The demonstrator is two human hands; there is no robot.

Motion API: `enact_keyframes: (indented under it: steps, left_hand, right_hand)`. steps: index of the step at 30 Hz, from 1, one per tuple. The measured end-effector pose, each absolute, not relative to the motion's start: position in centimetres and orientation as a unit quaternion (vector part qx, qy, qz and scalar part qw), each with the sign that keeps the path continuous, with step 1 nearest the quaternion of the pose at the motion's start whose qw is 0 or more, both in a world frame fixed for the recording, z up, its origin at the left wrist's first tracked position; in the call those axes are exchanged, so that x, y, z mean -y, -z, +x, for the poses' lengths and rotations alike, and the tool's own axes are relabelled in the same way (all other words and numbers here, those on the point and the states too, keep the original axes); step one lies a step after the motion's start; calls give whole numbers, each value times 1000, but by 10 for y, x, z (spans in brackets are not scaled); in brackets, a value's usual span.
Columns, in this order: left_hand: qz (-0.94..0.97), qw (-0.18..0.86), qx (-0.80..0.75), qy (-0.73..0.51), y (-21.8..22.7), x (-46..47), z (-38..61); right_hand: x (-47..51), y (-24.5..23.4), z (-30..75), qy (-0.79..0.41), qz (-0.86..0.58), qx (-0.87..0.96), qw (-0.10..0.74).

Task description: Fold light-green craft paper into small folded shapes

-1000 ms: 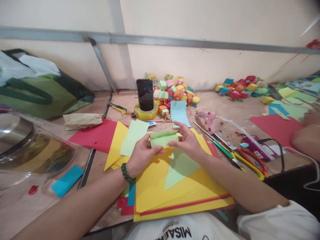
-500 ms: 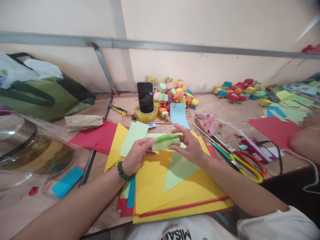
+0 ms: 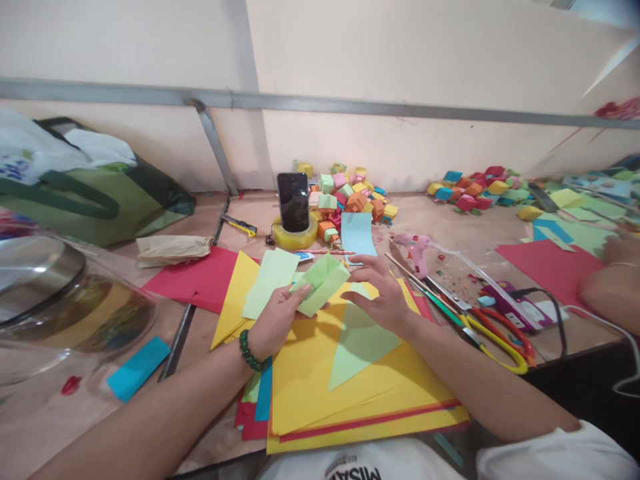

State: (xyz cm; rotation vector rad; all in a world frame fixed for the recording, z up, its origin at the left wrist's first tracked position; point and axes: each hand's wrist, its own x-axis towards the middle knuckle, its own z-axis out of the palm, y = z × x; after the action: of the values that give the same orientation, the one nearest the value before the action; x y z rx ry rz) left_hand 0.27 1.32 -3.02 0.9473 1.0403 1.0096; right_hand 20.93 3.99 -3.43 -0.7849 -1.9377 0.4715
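Note:
A folded piece of light green paper (image 3: 323,283) is pinched in my left hand (image 3: 280,313), thumb on top, its folds partly spread. My right hand (image 3: 383,297) is just to the right of it, fingers apart and curved, holding nothing that I can see. Below both hands lies a stack of yellow paper sheets (image 3: 360,400), with a pointed light green sheet (image 3: 360,347) on top. Other light green paper pieces (image 3: 270,280) rest to the left of the folded one.
A phone (image 3: 293,202) stands in a tape roll (image 3: 295,235), beside a pile of small paper cubes (image 3: 356,202). To the right lie a pink glue gun (image 3: 415,248) and scissors (image 3: 495,340). Another person's hand (image 3: 610,287) is at far right; a glass jar (image 3: 100,300) stands left.
The folded green paper has turned and tilted in my left hand, showing its inner folds. My right hand has let go of it and moved slightly away, fingers spread.

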Motion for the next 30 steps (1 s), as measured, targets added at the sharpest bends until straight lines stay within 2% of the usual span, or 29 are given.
enact_keyframes:
  steps: [3, 9, 15, 19, 25, 30]
  left_hand:
    - [432, 609, -470, -471, 33, -15, 1]
    - [506, 493, -489, -511, 31, -17, -2]
    - [595, 434, -465, -492, 25, -8, 6]
    - [599, 445, -455, -486, 25, -6, 9]
    - [498, 532, -470, -498, 30, -16, 1]
    - [475, 598, -460, -453, 24, -17, -1]
  right_hand:
    - [-41, 33, 211, -182, -295, 811, 472]
    - [-33, 23, 213, -185, -318, 765, 529]
    - [-33, 30, 199, -221, -386, 768, 461]
    - [-38, 36, 198, -324, -403, 727, 452]
    - [-49, 25, 219, -579, -373, 566, 453]
    - [-64, 18, 237, -629, -366, 553, 405]
